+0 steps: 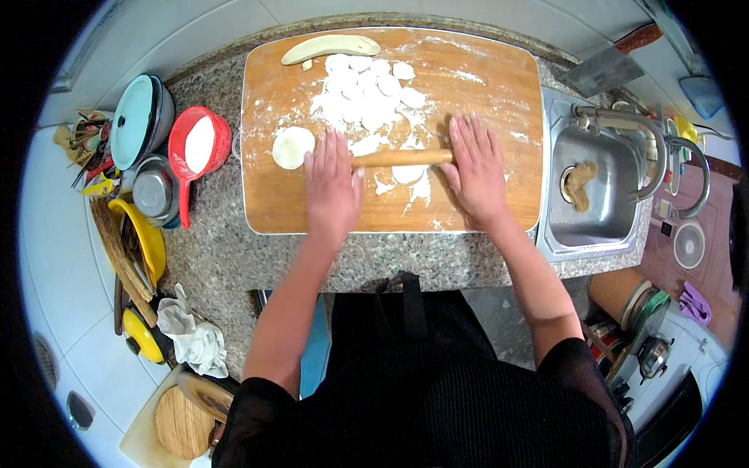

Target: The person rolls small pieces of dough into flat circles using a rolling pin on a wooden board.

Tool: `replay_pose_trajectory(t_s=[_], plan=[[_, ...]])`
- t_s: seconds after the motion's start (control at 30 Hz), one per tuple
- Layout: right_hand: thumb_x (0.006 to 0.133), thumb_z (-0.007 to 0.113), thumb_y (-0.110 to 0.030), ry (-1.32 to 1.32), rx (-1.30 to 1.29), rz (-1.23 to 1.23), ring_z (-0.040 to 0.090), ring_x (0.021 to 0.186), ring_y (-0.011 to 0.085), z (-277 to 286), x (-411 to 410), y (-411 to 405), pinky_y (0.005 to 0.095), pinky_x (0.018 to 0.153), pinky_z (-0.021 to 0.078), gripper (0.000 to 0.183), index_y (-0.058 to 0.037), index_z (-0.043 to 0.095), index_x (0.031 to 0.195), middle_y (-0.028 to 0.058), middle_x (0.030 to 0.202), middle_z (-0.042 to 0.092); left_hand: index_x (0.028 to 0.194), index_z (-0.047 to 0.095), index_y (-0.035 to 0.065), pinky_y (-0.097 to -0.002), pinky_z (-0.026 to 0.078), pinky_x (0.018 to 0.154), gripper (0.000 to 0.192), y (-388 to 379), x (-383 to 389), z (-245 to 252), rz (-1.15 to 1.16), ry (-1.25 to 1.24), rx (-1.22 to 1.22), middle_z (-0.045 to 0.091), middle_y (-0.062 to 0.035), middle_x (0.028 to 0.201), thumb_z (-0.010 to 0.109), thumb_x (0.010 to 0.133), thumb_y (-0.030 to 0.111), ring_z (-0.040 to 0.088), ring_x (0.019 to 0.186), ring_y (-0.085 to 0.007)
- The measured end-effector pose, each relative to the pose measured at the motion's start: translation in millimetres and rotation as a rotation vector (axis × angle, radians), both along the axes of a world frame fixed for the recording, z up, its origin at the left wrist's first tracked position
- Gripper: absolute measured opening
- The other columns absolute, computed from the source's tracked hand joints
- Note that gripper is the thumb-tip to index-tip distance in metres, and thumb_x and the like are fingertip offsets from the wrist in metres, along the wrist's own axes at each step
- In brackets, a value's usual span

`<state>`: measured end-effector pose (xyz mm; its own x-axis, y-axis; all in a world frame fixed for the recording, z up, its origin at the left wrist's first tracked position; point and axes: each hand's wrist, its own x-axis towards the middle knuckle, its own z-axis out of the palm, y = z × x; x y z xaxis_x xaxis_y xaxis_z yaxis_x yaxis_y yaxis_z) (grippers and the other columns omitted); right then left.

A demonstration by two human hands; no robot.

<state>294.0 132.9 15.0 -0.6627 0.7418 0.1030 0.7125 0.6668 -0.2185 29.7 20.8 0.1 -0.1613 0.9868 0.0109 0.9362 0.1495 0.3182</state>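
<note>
A wooden rolling pin lies crosswise over a floured dough round on a large wooden board. My left hand lies flat with its fingers over the pin's left end, and my right hand covers the right end the same way. Left of my left hand rests a flattened dough wrapper. Farther back, several small floured dough pieces sit in a heap of flour. A long roll of dough lies at the board's back left, with a small dough scrap beside it.
On the granite counter, left of the board, are a red handled scoop of flour, a metal bowl and a lidded pot. A steel sink adjoins the board at right, with a cleaver behind it.
</note>
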Motion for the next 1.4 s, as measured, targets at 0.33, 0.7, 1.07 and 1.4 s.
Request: replay_pose_trajectory(t_s=[0.33,0.7,1.07,1.4], plan=[[0.102,0.062,-0.037,0.015,-0.030,-0.007,0.033,0.157,0.0383,5.1,5.4,-9.3,0.0524,0.129,0.0246,0.074,-0.0027,0.037,0.162,0.0159,0.168,0.039,0.165,0.027,-0.0026,-0.0562,0.018,0.131,0.078,-19.0,9.7,7.0,-0.002,-0.051,0.029,0.028,-0.0227,0.173,0.065,0.099,0.016,0.027,0.160,-0.0385],[0.098,0.067,-0.036,0.006,-0.065,-0.006,0.033,0.157,0.0373,0.9,6.6,-16.7,0.0528,0.128,0.0266,0.077,-0.0027,0.039,0.162,0.0149,0.167,0.042,0.164,0.030,-0.0034,-0.0564,0.022,0.130,0.080,-23.8,5.3,-2.8,-0.048,-0.010,0.052,0.030,-0.0241,0.171,0.068,0.098,0.022,0.026,0.160,-0.0394],[0.101,0.064,-0.038,-0.001,-0.069,0.004,0.034,0.156,0.0392,-5.9,8.9,-21.5,0.0530,0.128,0.0265,0.075,-0.0024,0.038,0.162,0.0159,0.167,0.042,0.165,0.019,-0.0084,-0.0549,0.013,0.133,0.078,-26.2,6.6,0.3,-0.080,-0.051,0.001,0.021,-0.0274,0.173,0.058,0.105,0.021,0.017,0.163,-0.0402],[0.103,0.060,-0.042,0.003,-0.073,0.022,0.034,0.157,0.0392,2.2,17.5,-37.6,0.0532,0.127,0.0274,0.074,-0.0014,0.039,0.161,0.0173,0.166,0.042,0.164,0.023,-0.0074,-0.0548,0.016,0.132,0.075,-29.5,4.7,0.4,-0.095,-0.018,-0.001,0.023,-0.0267,0.173,0.059,0.104,0.021,0.021,0.162,-0.0395]])
